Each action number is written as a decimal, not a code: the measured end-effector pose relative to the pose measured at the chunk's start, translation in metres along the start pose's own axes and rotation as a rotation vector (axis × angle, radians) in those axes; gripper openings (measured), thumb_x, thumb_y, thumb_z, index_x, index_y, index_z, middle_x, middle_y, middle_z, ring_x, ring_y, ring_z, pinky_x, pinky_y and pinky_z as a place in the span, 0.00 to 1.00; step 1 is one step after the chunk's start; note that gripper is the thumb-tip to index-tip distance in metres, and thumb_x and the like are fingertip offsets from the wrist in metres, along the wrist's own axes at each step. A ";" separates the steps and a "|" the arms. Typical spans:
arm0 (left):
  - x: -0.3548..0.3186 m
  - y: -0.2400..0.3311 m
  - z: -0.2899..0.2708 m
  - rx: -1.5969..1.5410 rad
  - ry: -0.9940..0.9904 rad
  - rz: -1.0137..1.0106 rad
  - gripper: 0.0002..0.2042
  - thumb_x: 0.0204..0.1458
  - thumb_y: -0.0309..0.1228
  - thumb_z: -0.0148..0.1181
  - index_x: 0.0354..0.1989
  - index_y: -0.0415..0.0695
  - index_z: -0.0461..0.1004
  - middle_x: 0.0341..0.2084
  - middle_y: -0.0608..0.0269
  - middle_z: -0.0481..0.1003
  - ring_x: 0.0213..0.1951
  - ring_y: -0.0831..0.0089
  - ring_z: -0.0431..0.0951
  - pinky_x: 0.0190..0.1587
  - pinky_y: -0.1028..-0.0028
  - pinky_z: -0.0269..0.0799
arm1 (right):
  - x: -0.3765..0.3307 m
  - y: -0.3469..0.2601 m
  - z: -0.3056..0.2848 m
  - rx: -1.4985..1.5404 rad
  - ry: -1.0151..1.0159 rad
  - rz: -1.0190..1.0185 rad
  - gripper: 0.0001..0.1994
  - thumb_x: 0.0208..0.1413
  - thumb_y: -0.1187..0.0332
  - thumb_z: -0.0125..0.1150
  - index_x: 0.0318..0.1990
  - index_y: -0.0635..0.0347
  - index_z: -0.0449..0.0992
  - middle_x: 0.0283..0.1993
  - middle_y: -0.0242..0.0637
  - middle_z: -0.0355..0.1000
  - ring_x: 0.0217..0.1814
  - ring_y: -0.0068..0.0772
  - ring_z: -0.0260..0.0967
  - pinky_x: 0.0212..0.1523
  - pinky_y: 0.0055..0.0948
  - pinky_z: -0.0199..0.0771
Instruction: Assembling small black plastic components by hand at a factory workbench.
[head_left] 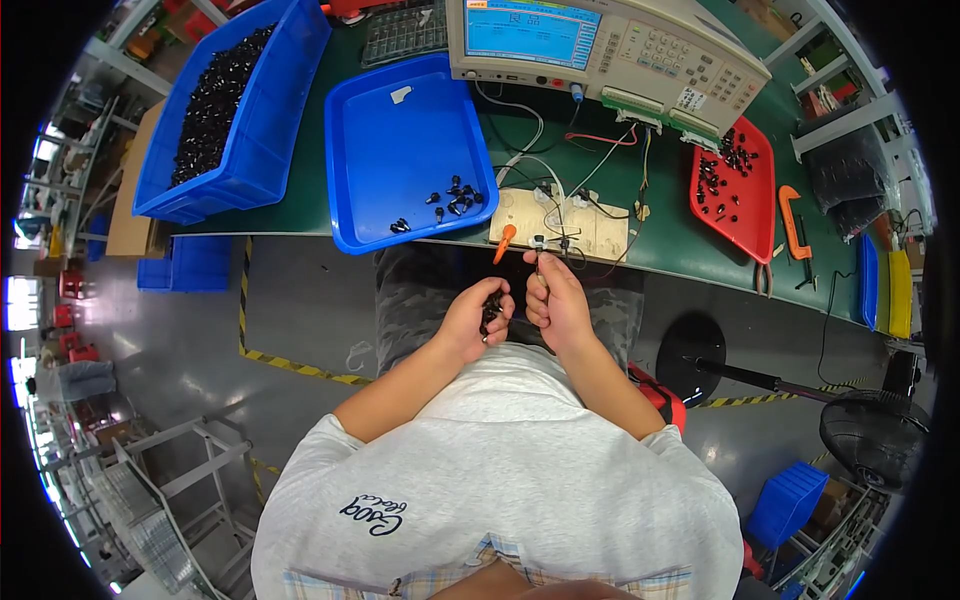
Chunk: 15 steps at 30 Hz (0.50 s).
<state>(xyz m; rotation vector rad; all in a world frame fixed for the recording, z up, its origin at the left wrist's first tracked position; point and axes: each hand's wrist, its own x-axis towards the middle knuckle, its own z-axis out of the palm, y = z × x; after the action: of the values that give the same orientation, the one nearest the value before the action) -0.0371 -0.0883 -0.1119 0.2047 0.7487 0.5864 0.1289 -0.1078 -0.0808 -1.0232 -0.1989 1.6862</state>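
My left hand [468, 322] is curled around several small black parts [491, 313] with shiny metal ends, held just in front of the table edge. My right hand [563, 308] pinches a small part at its fingertips, at the front edge of a pale wooden board [512, 212]; the fingers hide most of that part. A small clip-like fixture [540, 241] with wires stands at those fingertips. Just left of it, an orange handle [506, 238] sticks out over the board's edge. Thin leads run from the board to the bench tester [610, 75] with a lit screen.
A shallow blue tray [400, 120] holds a few black parts. Left of it, a deep blue bin [255, 150] is heaped with them. At right lies a red tray [745, 220] of similar parts, beside an orange tool [794, 222]. A black fan [875, 435] stands at lower right.
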 end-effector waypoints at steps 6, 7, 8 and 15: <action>0.001 -0.001 -0.004 -0.141 0.014 0.063 0.06 0.65 0.34 0.48 0.41 0.48 0.69 0.24 0.64 0.72 0.15 0.78 0.62 0.16 0.77 0.56 | -0.005 0.010 -0.011 -0.194 0.001 0.008 0.13 0.68 0.57 0.52 0.50 0.54 0.70 0.20 0.21 0.54 0.14 0.13 0.46 0.13 0.17 0.45; 0.000 -0.001 -0.003 -0.110 0.040 0.076 0.07 0.65 0.36 0.49 0.42 0.48 0.69 0.24 0.65 0.71 0.15 0.78 0.61 0.16 0.77 0.55 | -0.005 0.013 -0.014 -0.253 0.002 0.005 0.14 0.67 0.57 0.53 0.53 0.54 0.69 0.21 0.22 0.55 0.15 0.13 0.47 0.14 0.17 0.46; 0.001 -0.002 -0.005 -0.112 0.041 0.074 0.07 0.65 0.36 0.49 0.42 0.48 0.69 0.24 0.65 0.71 0.15 0.78 0.61 0.16 0.77 0.55 | 0.002 0.018 -0.021 -0.253 0.004 0.007 0.14 0.67 0.57 0.53 0.53 0.54 0.69 0.21 0.22 0.55 0.15 0.13 0.47 0.14 0.17 0.46; 0.001 0.000 -0.005 -0.104 0.016 0.028 0.17 0.66 0.49 0.47 0.42 0.48 0.69 0.17 0.70 0.63 0.15 0.79 0.59 0.16 0.78 0.54 | 0.004 0.021 -0.028 -0.347 0.013 0.104 0.23 0.63 0.67 0.44 0.66 0.57 0.59 0.27 0.30 0.64 0.18 0.19 0.52 0.16 0.21 0.50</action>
<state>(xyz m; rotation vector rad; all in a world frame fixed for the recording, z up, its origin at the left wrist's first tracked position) -0.0398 -0.0878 -0.1165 0.1147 0.7300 0.6522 0.1334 -0.1223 -0.1125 -1.3194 -0.4481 1.7763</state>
